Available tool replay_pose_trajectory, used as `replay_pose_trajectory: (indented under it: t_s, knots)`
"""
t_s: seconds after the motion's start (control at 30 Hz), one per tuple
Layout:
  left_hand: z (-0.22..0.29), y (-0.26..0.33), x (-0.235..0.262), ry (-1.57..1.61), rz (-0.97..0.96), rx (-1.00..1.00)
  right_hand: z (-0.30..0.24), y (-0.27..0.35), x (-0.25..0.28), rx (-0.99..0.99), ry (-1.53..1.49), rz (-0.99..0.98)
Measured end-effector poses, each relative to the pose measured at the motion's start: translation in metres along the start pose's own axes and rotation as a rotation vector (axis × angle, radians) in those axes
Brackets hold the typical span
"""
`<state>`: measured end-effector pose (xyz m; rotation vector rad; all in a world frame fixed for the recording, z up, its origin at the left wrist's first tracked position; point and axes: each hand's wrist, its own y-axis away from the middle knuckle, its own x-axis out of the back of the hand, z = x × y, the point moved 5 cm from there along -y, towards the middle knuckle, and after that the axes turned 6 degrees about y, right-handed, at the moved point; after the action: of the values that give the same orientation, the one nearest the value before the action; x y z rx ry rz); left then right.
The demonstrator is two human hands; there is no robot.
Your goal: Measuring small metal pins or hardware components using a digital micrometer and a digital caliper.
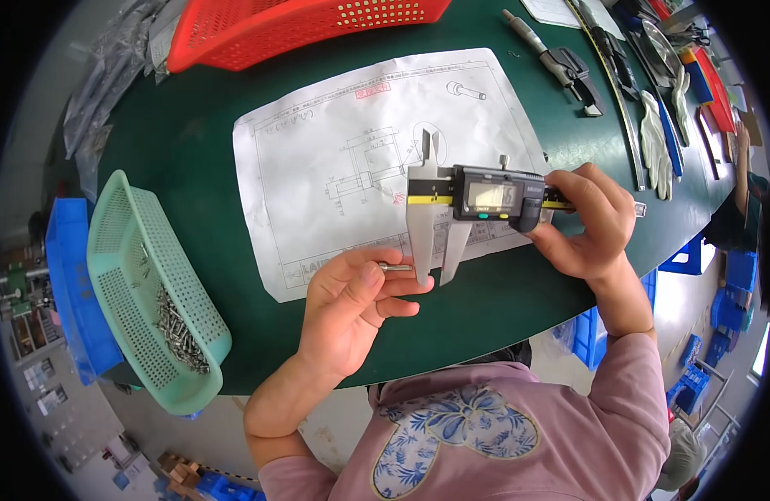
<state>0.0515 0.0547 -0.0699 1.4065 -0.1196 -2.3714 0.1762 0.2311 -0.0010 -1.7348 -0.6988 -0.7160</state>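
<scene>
Pinched between the thumb and fingers of my left hand is a small metal pin, its free end pointing right toward the caliper jaws. My right hand grips a digital caliper by its sliding body and beam. The caliper's lower jaws stand apart and point toward me, with the left jaw close to the fingertips of my left hand. Whether pin and jaw touch, I cannot tell. Beneath the caliper lies a technical drawing on white paper, partly covered by the tool and my hands.
A pale green basket holding several small metal pins stands at the left, beside a blue bin. A red basket is at the far edge. A micrometer, white gloves and a steel ruler lie on the green table.
</scene>
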Motion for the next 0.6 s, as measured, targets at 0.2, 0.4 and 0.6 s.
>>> replay_pose_trajectory:
  t_s: [0.2,0.4,0.6]
  knots:
    - [-0.0025,-0.0003,-0.004,-0.043,-0.044,0.034,0.0036,0.0024,-0.0015,-0.026,0.021,0.032]
    - [-0.0039,0.002,-0.0057,-0.064,-0.052,0.057,0.0044,0.002,-0.0016,-0.048,-0.007,0.027]
    - [-0.0045,0.0019,-0.0066,-0.073,-0.053,0.06,0.0041,0.0021,-0.0025,-0.068,0.005,-0.003]
